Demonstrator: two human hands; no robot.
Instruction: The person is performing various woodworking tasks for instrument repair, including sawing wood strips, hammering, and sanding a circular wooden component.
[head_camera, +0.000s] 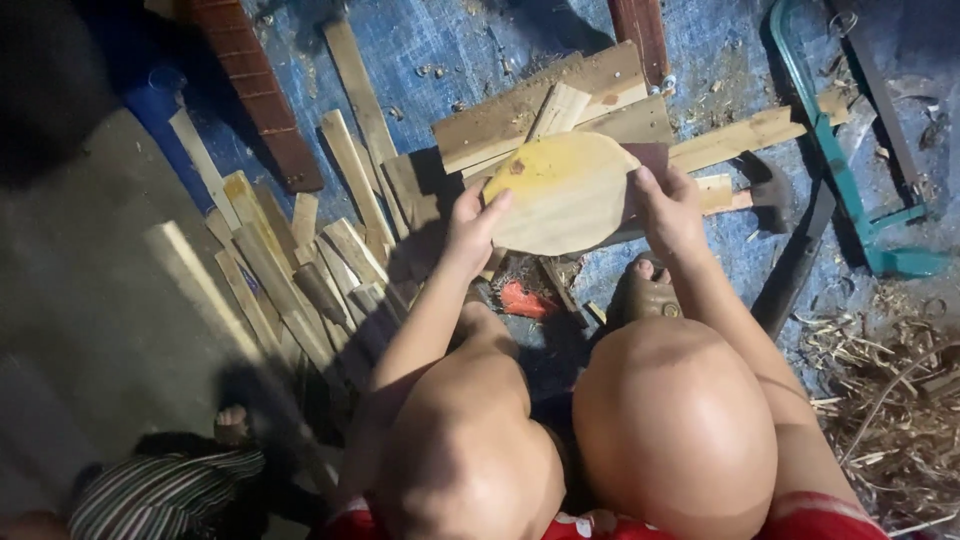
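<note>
I hold a flat, rounded, leaf-shaped piece of pale yellow wood out in front of my knees. My left hand grips its left edge, thumb on top. On the other side my right hand grips its right edge, and a dark reddish-brown sheet shows behind that edge, under the fingers. Both my bare knees fill the lower middle of the view, and one of my feet in a sandal rests on the blue tarp below the wood piece.
Several wooden slats and offcuts lie scattered on a blue tarp. A guitar-like neck with frets lies at upper left. A teal frame saw and a hammer lie right. Wood shavings pile at lower right. Another person's striped sleeve is at lower left.
</note>
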